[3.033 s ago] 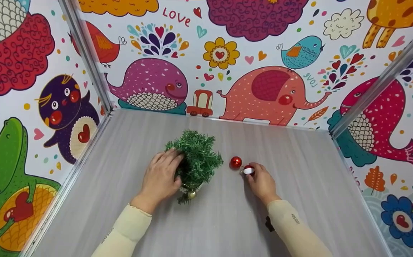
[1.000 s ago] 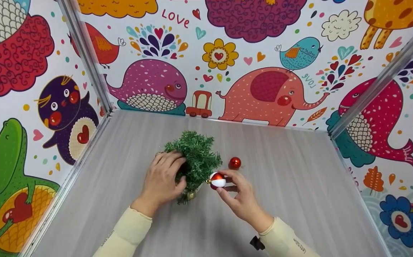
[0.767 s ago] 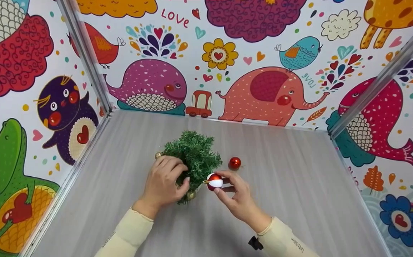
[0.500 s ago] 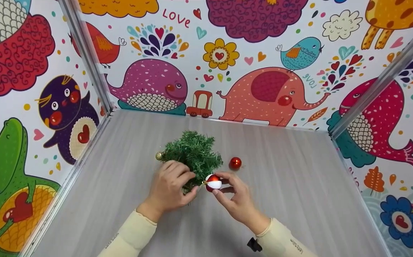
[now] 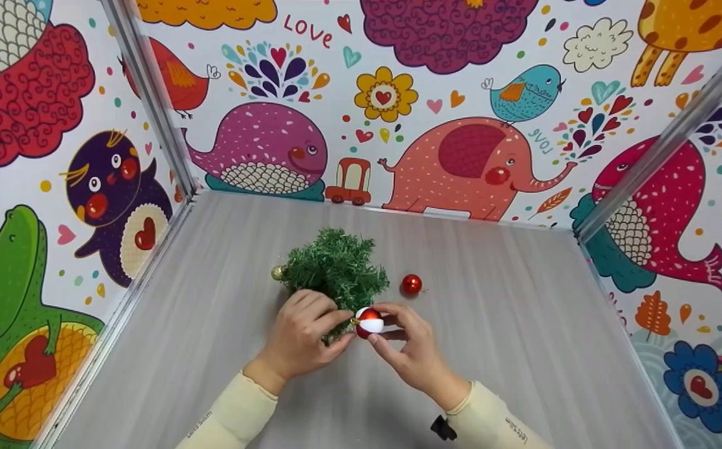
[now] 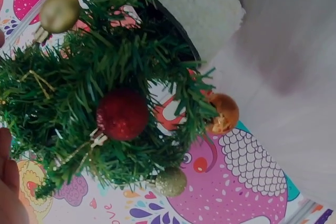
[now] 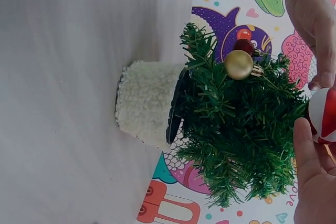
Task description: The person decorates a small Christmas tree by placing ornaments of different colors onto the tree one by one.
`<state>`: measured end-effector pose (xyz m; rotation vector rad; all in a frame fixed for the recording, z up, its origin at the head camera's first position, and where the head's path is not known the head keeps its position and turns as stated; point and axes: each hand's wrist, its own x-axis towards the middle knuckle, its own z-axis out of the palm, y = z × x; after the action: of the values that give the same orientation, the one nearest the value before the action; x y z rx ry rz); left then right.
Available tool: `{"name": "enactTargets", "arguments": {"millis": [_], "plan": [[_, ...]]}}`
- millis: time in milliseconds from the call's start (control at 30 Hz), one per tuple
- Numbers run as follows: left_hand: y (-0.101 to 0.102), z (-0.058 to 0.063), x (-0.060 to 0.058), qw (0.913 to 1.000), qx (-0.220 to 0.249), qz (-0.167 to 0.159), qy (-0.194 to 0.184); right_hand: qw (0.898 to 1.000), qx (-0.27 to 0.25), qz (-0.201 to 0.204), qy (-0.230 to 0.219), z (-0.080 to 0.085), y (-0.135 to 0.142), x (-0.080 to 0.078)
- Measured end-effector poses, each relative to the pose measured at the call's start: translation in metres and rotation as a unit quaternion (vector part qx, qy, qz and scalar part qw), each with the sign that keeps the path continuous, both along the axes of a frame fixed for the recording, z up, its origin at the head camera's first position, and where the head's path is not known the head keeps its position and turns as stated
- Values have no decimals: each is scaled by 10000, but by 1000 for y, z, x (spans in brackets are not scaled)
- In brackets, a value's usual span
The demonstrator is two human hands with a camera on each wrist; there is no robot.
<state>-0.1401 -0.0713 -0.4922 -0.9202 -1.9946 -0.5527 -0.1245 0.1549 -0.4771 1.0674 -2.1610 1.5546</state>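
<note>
A small artificial Christmas tree (image 5: pixel 336 262) stands on the table in a white fluffy pot (image 7: pixel 149 103). In the head view my right hand (image 5: pixel 414 349) holds a red-and-white bauble (image 5: pixel 370 323) in front of the tree, between thumb and fingers. Its gold cap points left. The index finger and thumb of my left hand (image 5: pixel 307 333) are at that cap; whether they pinch it or its string is hidden. On the branches hang a dark red bauble (image 6: pixel 123 115), a gold bauble (image 7: pixel 238 65), a glittery gold bauble (image 6: pixel 171 182) and an orange bauble (image 6: pixel 223 114).
A shiny red bauble (image 5: pixel 411 285) lies on the grey table (image 5: pixel 492 268) to the right of the tree. Printed panels with cartoon animals (image 5: pixel 460 165) wall in the back and both sides. A small black thing (image 5: pixel 443 428) shows beside the right sleeve.
My right hand picked up the red-and-white bauble from the table and brought it left to the tree. My left hand came off the branches and moved right to the bauble's cap.
</note>
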Motion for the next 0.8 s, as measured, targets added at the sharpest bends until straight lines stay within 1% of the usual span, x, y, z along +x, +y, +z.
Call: {"name": "enactTargets", "arguments": {"millis": [167,300,367,567,633,800], "plan": [[1,0,1,9999,80,-60,-126,9999,55,42,104,-1,1,-2],[1,1,2,9994,45,-105,-335,9997,122,134,170,-2,2,-3],[3,1,2,9993,13,-129,-364,9994,127,200,241,-2,2,-3],[6,2,1,9998,24,-159,-116,9987,91,346,373,-3,2,-5],[6,3,0,9998,49,-147,-103,9987,88,338,378,-7,3,-6],[4,3,1,9998,89,-1,-176,9990,189,165,379,-25,7,-14]]}}
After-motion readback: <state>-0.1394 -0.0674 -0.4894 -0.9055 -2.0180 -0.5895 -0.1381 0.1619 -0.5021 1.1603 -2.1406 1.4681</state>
